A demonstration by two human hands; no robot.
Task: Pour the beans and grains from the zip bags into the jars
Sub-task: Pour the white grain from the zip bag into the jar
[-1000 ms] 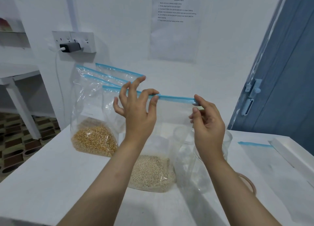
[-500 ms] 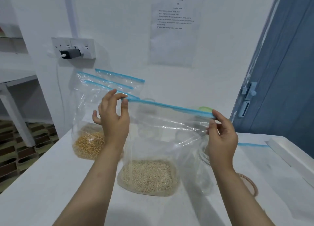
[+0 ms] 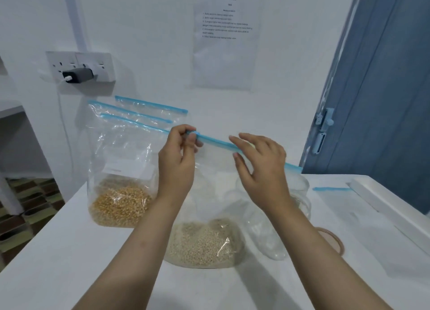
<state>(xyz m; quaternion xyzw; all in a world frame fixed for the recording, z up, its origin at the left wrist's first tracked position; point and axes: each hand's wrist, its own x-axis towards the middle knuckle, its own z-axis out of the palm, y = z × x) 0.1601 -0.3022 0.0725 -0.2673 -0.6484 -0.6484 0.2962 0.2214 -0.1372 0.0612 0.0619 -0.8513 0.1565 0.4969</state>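
At the left of the frame a zip bag of yellow kernels (image 3: 121, 193) stands upright on the white desk (image 3: 58, 263), with more blue-sealed bags (image 3: 149, 109) leaning behind it toward the wall. Just right of it, at frame centre, the bag of pale grain (image 3: 204, 242) sits on the desk with its clear walls drawn up to a blue zip strip (image 3: 218, 143) that slopes down toward the right. The left hand (image 3: 176, 160) pinches the upper left end of that strip between thumb and fingertips. The right hand (image 3: 260, 167) is at the strip's middle, fingers loosely spread, thumb in front of the seal; whether it actually grips is hard to tell. Behind the bag, right of centre, a clear jar (image 3: 300, 193) stands partly hidden by plastic and wrist, and an emptied bag (image 3: 337, 200) lies flat at the right edge. The seal looks not yet opened, so pouring is probably still ahead. The risk is a sharp tug: if the zip bursts apart, the soft bag may slump sideways and spill grain across the desk, or its slack plastic could knock the light jar. Compared with half a second ago, the right hand has moved in from the strip's far right end toward the middle, and the left now pinches the corner rather than resting fingers over it.
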